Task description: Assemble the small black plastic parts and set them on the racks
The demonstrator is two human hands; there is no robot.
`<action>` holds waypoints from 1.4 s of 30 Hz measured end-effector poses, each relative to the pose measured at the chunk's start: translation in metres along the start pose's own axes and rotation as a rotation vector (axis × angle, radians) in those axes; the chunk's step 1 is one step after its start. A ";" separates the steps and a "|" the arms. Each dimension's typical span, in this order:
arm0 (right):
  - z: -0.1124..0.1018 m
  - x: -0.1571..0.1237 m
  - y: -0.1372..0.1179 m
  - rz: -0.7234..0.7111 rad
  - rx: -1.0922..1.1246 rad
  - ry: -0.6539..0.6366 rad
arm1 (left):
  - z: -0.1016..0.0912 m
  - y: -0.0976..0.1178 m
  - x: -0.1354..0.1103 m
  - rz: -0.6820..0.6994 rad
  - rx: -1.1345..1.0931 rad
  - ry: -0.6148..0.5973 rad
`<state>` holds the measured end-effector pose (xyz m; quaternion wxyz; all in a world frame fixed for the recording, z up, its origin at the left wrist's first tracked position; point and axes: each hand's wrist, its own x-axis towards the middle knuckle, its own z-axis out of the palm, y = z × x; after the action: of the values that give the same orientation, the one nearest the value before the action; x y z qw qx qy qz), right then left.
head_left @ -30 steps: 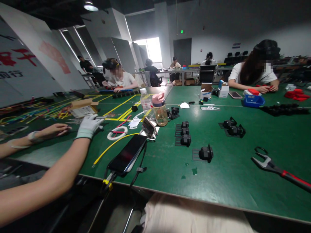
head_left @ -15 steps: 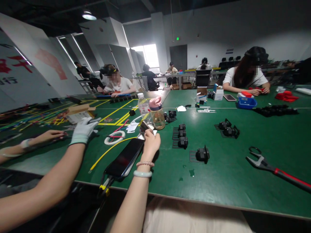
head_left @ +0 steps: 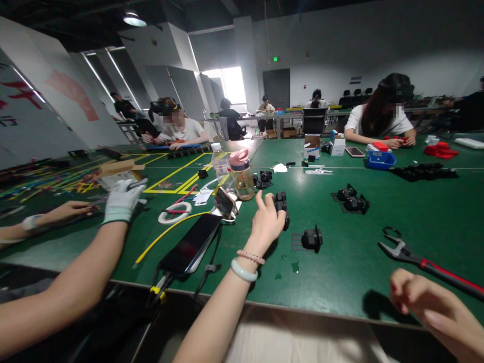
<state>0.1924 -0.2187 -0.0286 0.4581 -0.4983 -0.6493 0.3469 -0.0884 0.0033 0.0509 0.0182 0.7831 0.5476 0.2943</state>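
My left hand, with a bead bracelet and a pale bangle on the wrist, reaches over the green table. Its fingers are spread and its fingertips touch a row of black plastic parts. Another black part lies just to the right of that hand. My right hand hovers at the bottom right above the table's front edge, with fingers loosely bent and nothing in them. Beyond it lies a red-handled adjustable wrench.
A phone, a yellow cable and a small propped device lie left of my hand. A pink-lidded bottle stands behind. A co-worker's gloved hand rests at left. More black parts lie at right; other people sit across.
My left hand came in, touched the small propped device, then moved right to the black parts. My right hand has entered at the bottom right. The view drifted slightly.
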 end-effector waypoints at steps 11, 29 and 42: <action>0.058 0.105 -0.024 -0.083 -0.328 0.116 | 0.017 0.031 0.002 0.532 -0.226 -0.218; 0.054 0.176 -0.011 -0.130 -0.300 -0.280 | 0.026 0.028 -0.011 0.619 -0.507 -0.319; 0.060 0.183 -0.002 -0.071 -0.067 -0.214 | 0.061 0.028 -0.014 0.477 -0.653 -0.523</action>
<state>0.1202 -0.0421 -0.0019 0.3809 -0.4503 -0.7229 0.3599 -0.0385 -0.0018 0.0041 0.3322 0.8880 0.2088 0.2398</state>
